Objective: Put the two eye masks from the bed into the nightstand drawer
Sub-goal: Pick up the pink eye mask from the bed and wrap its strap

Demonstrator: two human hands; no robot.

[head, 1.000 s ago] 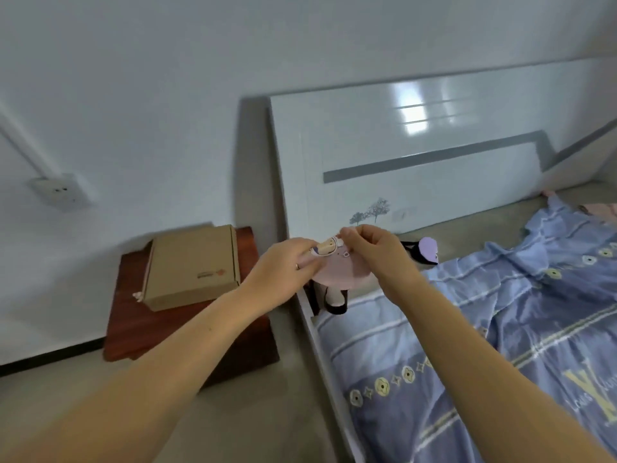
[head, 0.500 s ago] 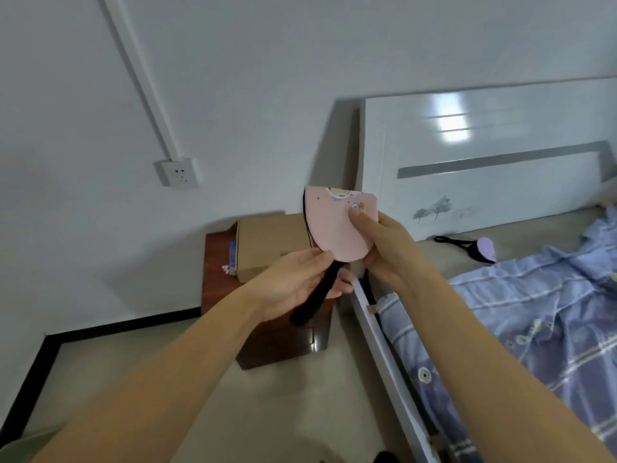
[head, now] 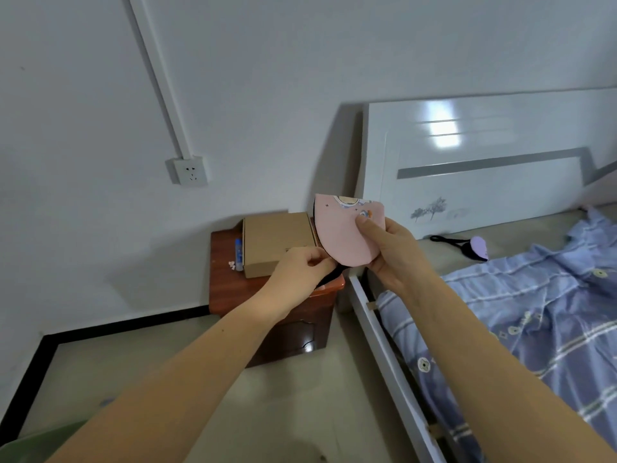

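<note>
A pink eye mask (head: 340, 233), folded in half with a cartoon print on top, hangs in the air in front of the nightstand (head: 230, 289). My right hand (head: 390, 252) pinches its right side. My left hand (head: 300, 272) grips its lower left edge and the black strap hanging below. A second eye mask (head: 478, 247), purple with a black strap, lies on the bed (head: 521, 248) by the headboard. The red-brown nightstand stands left of the bed; its drawer front looks closed, partly hidden by my left arm.
A cardboard box (head: 275, 242) and a small blue tube (head: 239, 253) sit on the nightstand top. A blue patterned quilt (head: 534, 315) covers the bed at right. The white headboard (head: 484, 168), a wall socket (head: 189, 170) and bare floor (head: 133, 372) surround the nightstand.
The view has swung left from the bed toward the nightstand. Both hands lifted the pink mask off the bed and folded it upright; the strap now hangs below my left hand.
</note>
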